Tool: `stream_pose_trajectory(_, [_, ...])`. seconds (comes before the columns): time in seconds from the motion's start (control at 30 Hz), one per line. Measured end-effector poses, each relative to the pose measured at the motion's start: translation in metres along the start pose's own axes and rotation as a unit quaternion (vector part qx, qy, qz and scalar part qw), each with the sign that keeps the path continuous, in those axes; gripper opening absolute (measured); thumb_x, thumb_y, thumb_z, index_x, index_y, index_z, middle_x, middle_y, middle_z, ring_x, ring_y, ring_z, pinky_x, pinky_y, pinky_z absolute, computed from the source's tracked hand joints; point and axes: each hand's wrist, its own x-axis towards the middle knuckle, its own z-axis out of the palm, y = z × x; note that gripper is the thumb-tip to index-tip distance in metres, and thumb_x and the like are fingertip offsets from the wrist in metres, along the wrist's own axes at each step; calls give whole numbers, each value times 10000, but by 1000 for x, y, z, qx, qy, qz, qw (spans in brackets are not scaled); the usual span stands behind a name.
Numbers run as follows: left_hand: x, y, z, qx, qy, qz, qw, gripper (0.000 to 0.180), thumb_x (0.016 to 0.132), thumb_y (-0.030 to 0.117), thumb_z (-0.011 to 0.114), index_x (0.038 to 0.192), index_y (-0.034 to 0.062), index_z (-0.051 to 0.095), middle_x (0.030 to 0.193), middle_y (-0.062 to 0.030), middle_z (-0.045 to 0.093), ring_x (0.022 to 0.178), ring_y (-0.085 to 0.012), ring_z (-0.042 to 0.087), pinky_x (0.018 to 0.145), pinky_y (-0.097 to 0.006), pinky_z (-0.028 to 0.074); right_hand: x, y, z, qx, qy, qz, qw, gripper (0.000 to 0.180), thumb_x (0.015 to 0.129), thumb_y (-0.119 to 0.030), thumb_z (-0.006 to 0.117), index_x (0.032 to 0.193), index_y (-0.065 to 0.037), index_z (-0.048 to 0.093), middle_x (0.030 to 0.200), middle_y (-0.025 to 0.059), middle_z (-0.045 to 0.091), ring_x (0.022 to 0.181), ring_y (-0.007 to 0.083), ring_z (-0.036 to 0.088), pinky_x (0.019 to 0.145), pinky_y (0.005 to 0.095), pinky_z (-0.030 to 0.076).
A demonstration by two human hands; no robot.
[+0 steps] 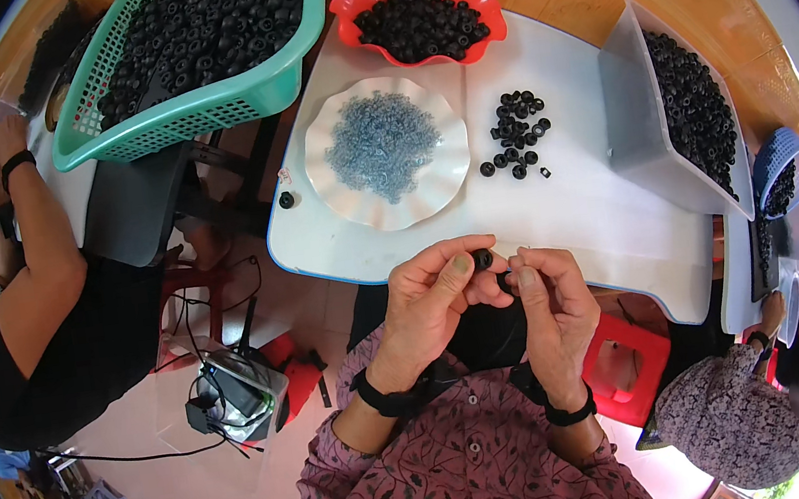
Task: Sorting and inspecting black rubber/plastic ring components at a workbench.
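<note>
"Nearest to you, your left hand (425, 309) is half curled, thumb and forefinger pinched on a black bead (482, 260)."

"And your right hand (558, 319)?"

"Your right thumb and forefinger come nearly together just beside it. A second bead (505, 282) sits between your two hands, near the right thumb tip; I can't tell which hand bears it, or whether your right fingers grip something tiny."

"Why hold things that way?"

"Probably to keep the small parts close and steady, with only your fingertips in the way. So the first bead lies at your left fingertips, with your right fingertips to its right."

"What's beyond your hands?"

"On the white table (567, 217), your white plate (456, 156) holds small clear bits (384, 145), with loose beads (511, 154) to its right. They're likely placed there for an easy reach by either hand."

"Farther out?"

"A red bowl (490, 17) of black beads at the table's far side, a pale tub (639, 117) at your right, and a green basket (201, 122) at your far left. Those look like bulk stock, kept off your working space."
</note>
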Motion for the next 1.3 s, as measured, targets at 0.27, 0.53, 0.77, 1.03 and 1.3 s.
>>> stream_pose_trajectory(0.27, [0, 0, 2, -39, -30, 2, 999, 358, 991, 198, 493, 1222, -71, 547, 1016, -167, 642, 787, -172, 632, 762, -368, 586, 3, -6, 6, 45, -46, -17, 998, 178, 980, -48, 491, 1124, 33, 557, 1080, 95, 557, 888, 115, 576, 766, 239, 484])
stream_pose_trajectory(0.53, [-1, 2, 3, -34, -30, 3, 999, 364, 981, 199, 519, 1221, -73, 558, 957, -130, 628, 754, -166, 604, 717, -329, 554, 7, -6, 7, 45, -73, -25, 996, 223, 985, -74, 496, 1178, 36, 519, 1105, 92, 536, 828, 109, 568, 726, 233, 486])
stream_pose_trajectory(0.77, [-1, 1, 4, 1, -25, 12, 1000, 372, 942, 203, 586, 1217, -47, 576, 1004, -159, 648, 747, -145, 586, 680, -289, 522, 8, -17, 8, 128, -78, 36, 988, 244, 926, 10, 561, 1168, 25, 533, 1066, 72, 524, 802, 108, 573, 669, 225, 489])
stream_pose_trajectory(1.03, [0, -5, 1, 4, -10, 9, 1000, 321, 934, 158, 595, 1194, -31, 591, 1025, -182, 656, 746, -137, 588, 678, -278, 517, 7, -13, 9, 110, -58, 32, 992, 272, 893, 41, 589, 1161, 25, 552, 1050, 71, 521, 801, 105, 571, 669, 223, 499])
stream_pose_trajectory(1.3, [1, -2, 1, -33, -30, 5, 999, 325, 964, 191, 549, 1188, -42, 590, 1016, -171, 656, 750, -144, 602, 676, -282, 544, 4, -7, 8, 138, -56, 13, 989, 270, 913, 32, 566, 1182, 27, 538, 1030, 65, 540, 818, 103, 571, 685, 229, 501])
